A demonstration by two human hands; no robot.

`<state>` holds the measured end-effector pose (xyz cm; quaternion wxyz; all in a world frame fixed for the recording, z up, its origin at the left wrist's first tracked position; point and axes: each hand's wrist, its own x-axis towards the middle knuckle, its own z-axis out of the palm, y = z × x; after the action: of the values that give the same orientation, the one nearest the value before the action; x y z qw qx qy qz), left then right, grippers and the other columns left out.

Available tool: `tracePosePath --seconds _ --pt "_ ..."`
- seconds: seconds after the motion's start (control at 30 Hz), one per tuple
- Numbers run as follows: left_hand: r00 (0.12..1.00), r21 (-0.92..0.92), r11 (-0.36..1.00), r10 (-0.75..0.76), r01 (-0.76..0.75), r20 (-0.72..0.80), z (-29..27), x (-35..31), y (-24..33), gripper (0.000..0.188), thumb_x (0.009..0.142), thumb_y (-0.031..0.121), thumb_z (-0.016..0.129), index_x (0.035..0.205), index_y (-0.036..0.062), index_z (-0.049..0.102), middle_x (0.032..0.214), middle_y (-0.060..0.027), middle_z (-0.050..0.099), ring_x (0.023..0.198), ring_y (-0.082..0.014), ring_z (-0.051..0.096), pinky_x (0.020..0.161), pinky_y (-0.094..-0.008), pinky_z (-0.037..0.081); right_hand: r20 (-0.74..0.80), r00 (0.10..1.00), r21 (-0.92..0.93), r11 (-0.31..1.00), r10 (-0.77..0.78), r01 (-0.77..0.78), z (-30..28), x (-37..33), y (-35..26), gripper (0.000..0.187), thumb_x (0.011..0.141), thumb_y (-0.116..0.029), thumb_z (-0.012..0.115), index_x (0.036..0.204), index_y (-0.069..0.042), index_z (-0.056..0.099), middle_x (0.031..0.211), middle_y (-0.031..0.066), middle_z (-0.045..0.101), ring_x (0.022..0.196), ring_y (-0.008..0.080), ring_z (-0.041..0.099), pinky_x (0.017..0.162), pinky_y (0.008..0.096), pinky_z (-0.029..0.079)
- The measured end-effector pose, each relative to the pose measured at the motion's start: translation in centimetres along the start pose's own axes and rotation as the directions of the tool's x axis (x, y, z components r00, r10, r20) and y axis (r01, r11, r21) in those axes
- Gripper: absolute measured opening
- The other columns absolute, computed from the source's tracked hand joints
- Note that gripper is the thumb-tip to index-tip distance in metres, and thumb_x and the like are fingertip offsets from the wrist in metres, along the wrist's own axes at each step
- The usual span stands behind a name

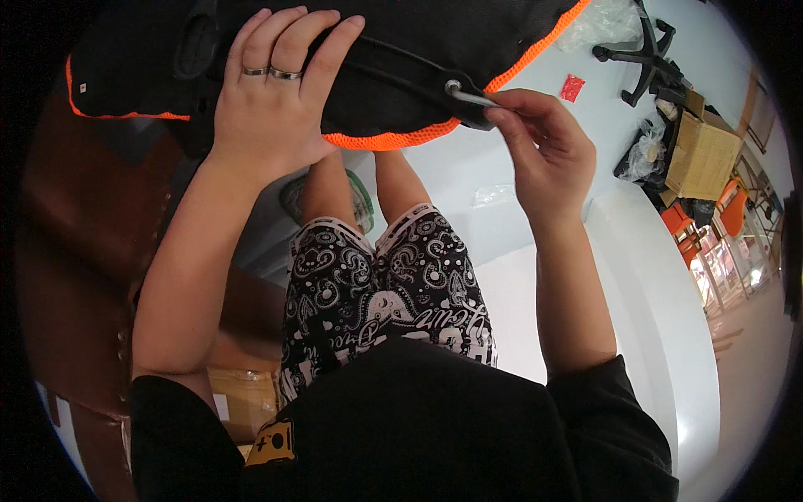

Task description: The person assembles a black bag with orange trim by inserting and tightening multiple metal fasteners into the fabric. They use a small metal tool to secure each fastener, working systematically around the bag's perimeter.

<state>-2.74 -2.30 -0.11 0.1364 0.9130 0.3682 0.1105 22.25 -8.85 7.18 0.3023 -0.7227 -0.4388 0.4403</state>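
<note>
A black chair part (393, 105) edged in orange mesh fills the top of the view, with black plastic pieces fixed along it. My left hand (269, 113) lies flat on it, fingers stretched out and two rings showing; its thumb is hidden. At the right end of the plastic piece, my right hand (548, 155) pinches the long arm of a silver hex key (474, 98) between thumb and fingers. The key's bent end meets a round hole (452, 86) in the plastic; whatever is inside the hole is too small to make out.
A black wheeled chair base (644, 54) stands on the floor at the far right, near a small red packet (572, 88). Further right is an open cardboard box (703, 155) with clear plastic wrap (646, 155). Brown leather-like furniture (79, 276) rises at my left.
</note>
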Motion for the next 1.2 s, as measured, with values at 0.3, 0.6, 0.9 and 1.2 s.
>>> tracePosePath --seconds 0.3,0.6,0.9,1.2 --pt "1.000 0.012 1.000 0.016 -0.016 0.007 -0.3 -0.9 -1.2 0.108 0.053 0.055 0.087 0.142 0.0151 0.042 0.137 -0.0046 0.042 0.132 -0.0252 0.035 0.113 -0.0452 0.030 0.036 0.962 -0.214 0.938 -0.272 0.273 0.5 1.2 0.9 0.013 0.077 -0.001 0.075 0.088 -0.007 0.074 0.087 0.0037 0.066 0.075 0.0129 0.064 0.063 0.0255 0.053" --pt "0.999 0.001 1.000 -0.026 0.026 0.029 -1.4 -1.0 -0.6 0.106 0.053 0.055 0.084 0.142 0.0144 0.044 0.137 -0.0047 0.045 0.132 -0.0267 0.036 0.112 -0.0463 0.029 0.085 0.970 -0.253 0.936 -0.229 0.243 0.7 1.3 0.9 0.013 0.077 -0.002 0.076 0.089 -0.007 0.074 0.084 0.0030 0.067 0.070 0.0118 0.062 0.062 0.0237 0.051" --pt "0.986 -0.225 0.960 -0.166 0.168 0.028 -2.6 1.0 3.8 0.068 0.063 0.050 0.080 0.125 0.0268 0.063 0.124 0.0000 0.056 0.127 -0.0270 0.042 0.111 -0.0562 0.019 0.201 0.944 -0.309 0.898 -0.261 0.314 0.4 2.4 -0.5 0.012 0.076 -0.003 0.075 0.088 -0.008 0.074 0.082 0.0051 0.067 0.066 0.0163 0.063 0.060 0.0264 0.052" --pt "0.965 -0.257 0.947 -0.230 0.192 -0.127 0.1 1.2 5.1 0.013 0.072 0.035 0.079 0.080 0.0252 0.073 0.102 0.0094 0.064 0.116 -0.0192 0.053 0.108 -0.0559 0.017 0.506 0.816 -0.419 0.747 -0.281 0.517 -0.1 4.9 -2.9 0.011 0.078 -0.001 0.073 0.087 -0.006 0.071 0.084 0.0029 0.066 0.072 0.0161 0.063 0.062 0.0275 0.050"
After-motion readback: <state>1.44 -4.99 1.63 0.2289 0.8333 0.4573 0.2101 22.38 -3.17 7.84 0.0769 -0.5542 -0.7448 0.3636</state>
